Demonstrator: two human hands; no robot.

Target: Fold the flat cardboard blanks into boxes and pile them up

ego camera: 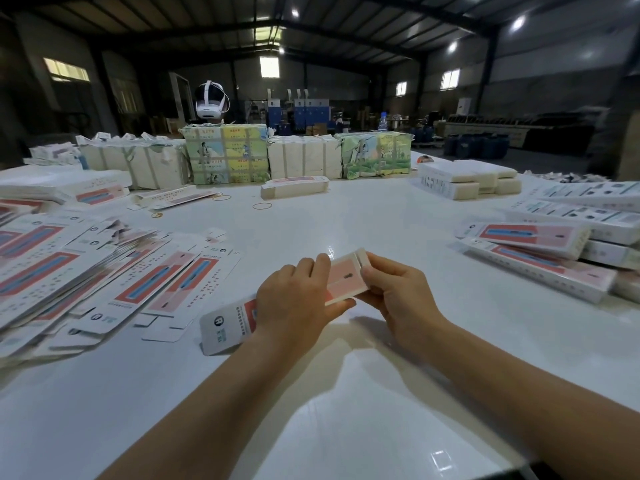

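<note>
A broad, glossy white table [346,220] fills the lower part of the view and catches pale reflections of the ceiling lamps. Above its middle a person holds a half-formed box [346,277], pink on its upper face with a white flap raised at the far end. The left hand [294,299] grips it around the middle, fingers curled over the top and thumb beneath, while the right hand [394,292] pinches the flap end with bent fingers. The box's white printed end sticks out below the left wrist, just above the tabletop. To the left lies a loose, slanting heap of flat blanks [104,271], striped red and blue on white. To the right, finished boxes [533,251] lie stacked in rows. Three rubber bands [262,205] lie apart on the bare surface farther back. Along the far edge stand wrapped bundles [227,154], two with coloured printed paper, and a white headset [209,102] sits atop one; a clear bottle [382,121] stands behind. Beyond is a dim hall with a pitched metal roof, small bright windows and blue machines [298,109] at the back wall.
</note>
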